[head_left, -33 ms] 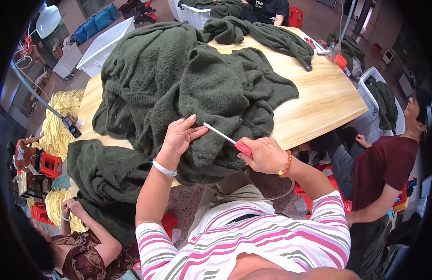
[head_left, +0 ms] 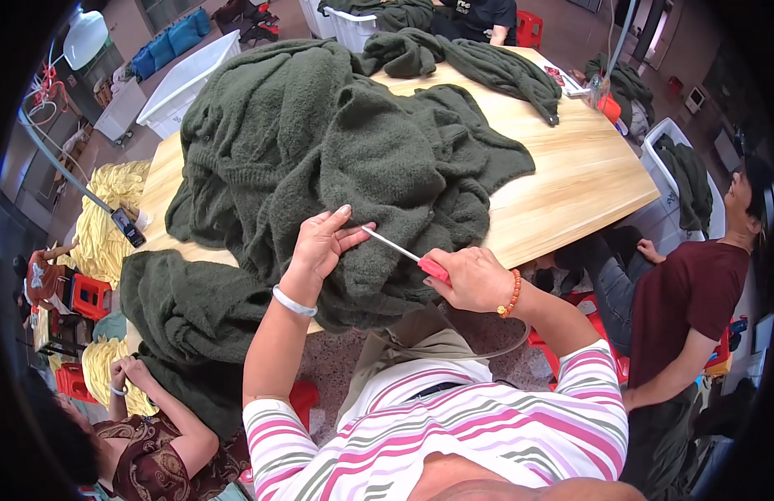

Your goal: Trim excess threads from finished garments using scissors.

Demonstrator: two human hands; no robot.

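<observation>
A large heap of dark green knit garments (head_left: 261,125) lies before me on the wooden table (head_left: 562,192). At the near side of the heap, my left hand (head_left: 320,246) is closed on a fold of knit, between thumb and fingers. My right hand (head_left: 480,280) is closed round the red handle of a screwdriver-like tool (head_left: 395,247) with a thin metal shaft. The shaft points left, its tip beside my left fingertips against the knit. The tip's exact shape is too small to tell.
More green garments (head_left: 195,305) hang over the table's left edge; another (head_left: 512,79) lies at the back. White bins (head_left: 186,83) stand around. Co-workers sit on the left (head_left: 165,442) and right (head_left: 687,292). A lamp (head_left: 86,37) and a phone (head_left: 128,225) on an arm stand at left.
The tool's tip has dropped slightly and come close to my left fingertips. My right hand has turned a little with it; my left hand stays in place.
</observation>
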